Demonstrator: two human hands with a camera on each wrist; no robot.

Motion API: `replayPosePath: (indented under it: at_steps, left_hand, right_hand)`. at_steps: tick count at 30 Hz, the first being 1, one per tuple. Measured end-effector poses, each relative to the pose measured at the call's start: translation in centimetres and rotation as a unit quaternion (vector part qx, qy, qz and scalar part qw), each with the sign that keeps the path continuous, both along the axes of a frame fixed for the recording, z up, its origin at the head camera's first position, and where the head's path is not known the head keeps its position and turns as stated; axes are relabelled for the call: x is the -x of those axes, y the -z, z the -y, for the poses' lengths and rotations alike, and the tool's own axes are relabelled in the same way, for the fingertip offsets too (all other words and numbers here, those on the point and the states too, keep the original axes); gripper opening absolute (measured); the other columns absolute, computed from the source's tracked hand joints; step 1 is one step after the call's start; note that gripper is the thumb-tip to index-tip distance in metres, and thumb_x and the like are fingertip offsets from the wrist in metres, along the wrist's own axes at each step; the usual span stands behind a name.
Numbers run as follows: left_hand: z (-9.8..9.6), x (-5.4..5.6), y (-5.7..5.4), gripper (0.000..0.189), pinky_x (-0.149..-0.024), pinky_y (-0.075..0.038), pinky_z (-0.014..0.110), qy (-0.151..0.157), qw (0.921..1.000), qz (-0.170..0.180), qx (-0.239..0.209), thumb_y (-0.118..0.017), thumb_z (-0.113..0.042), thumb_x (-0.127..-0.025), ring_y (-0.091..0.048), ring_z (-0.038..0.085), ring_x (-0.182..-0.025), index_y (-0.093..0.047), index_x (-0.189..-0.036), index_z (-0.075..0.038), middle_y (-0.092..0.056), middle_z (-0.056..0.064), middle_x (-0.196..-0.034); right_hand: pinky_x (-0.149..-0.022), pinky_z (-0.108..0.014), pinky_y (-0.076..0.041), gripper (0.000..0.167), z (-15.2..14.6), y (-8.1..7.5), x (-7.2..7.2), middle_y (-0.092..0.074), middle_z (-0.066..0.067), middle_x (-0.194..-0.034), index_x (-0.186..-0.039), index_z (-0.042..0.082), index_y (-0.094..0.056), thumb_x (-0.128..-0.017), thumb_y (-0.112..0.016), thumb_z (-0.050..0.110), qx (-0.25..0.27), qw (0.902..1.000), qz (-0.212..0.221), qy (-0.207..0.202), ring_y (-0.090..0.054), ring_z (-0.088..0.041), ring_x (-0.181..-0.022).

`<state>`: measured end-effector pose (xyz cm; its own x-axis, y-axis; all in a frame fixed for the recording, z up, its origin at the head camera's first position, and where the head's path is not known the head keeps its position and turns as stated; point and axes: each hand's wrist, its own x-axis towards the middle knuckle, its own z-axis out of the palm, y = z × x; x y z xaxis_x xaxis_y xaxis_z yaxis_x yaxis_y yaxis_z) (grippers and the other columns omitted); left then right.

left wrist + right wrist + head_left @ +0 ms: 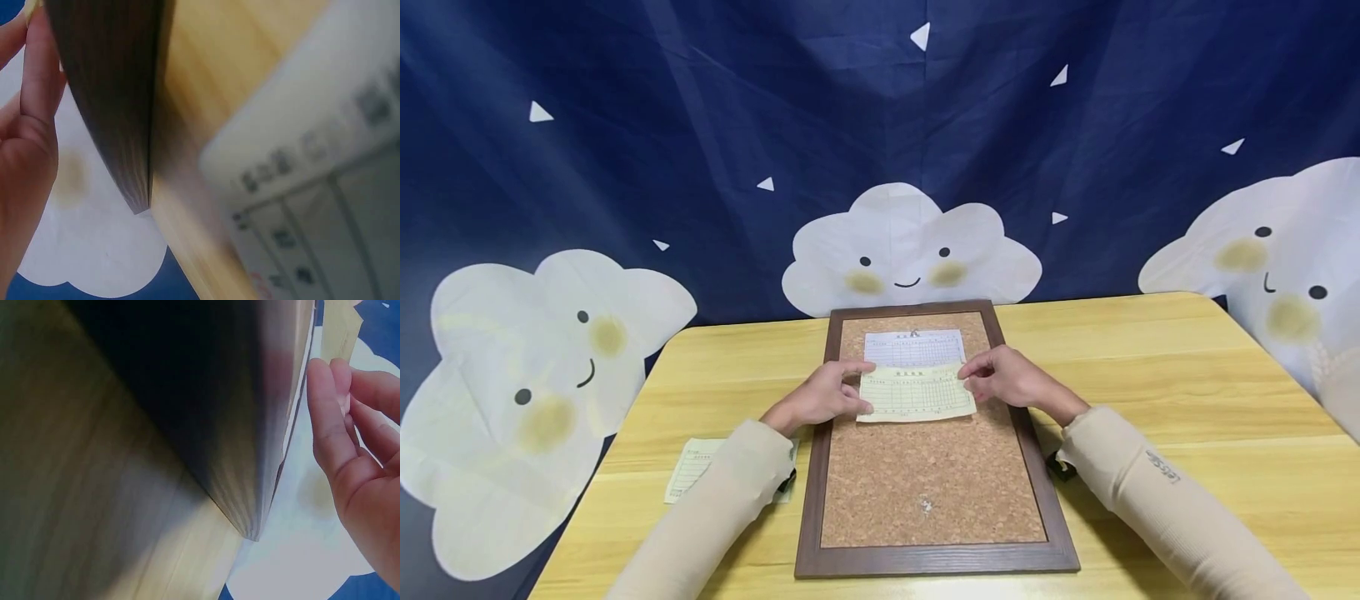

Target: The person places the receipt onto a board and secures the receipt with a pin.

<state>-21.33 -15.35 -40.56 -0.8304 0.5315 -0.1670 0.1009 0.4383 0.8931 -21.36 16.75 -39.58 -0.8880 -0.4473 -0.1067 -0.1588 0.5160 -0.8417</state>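
A pale yellow printed form (917, 398) is held flat over the cork board (932, 475), across the lower part of a white printed form (913, 346). My left hand (826, 393) grips its left edge, one fingertip at the upper corner and another near the lower one. At the opposite edge, my right hand (1013, 377) pinches the paper near the upper right corner. The right wrist view shows the fingertips (322, 372) meeting on a strip of the yellow form (337, 331). A small dark fastener (914, 332) sits at the white form's top.
The board's dark wooden frame (936, 560) lies on a light wood table (1157, 367). A small silvery cluster (927, 506) rests low on the cork. Another printed slip (691, 460) lies left of the board, partly under my left sleeve. Behind hangs a blue cloth (850, 100) with cloud faces.
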Motion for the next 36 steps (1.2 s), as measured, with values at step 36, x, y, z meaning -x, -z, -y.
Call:
replayPosePath:
  at_steps: [36]
  left_hand:
    - [-1.1, -0.4, -0.7, 0.066, -0.07, -0.053, 0.024, -0.006, 0.9883, -0.065, 0.138, -0.081, 0.001, -0.082, -0.058, 0.011, -0.079, -0.05, -0.139, 0.012, -0.035, 0.022, -0.152]
  right_hand:
    - [-0.059, -0.031, -0.057, 0.014, 0.4, 0.8, 0.1, -0.06, -0.007, -0.071, -0.103, -0.01, -0.071, -0.093, -0.061, -0.008, -0.057, 0.9983, 0.01, -0.001, -0.06, -0.013, -0.061]
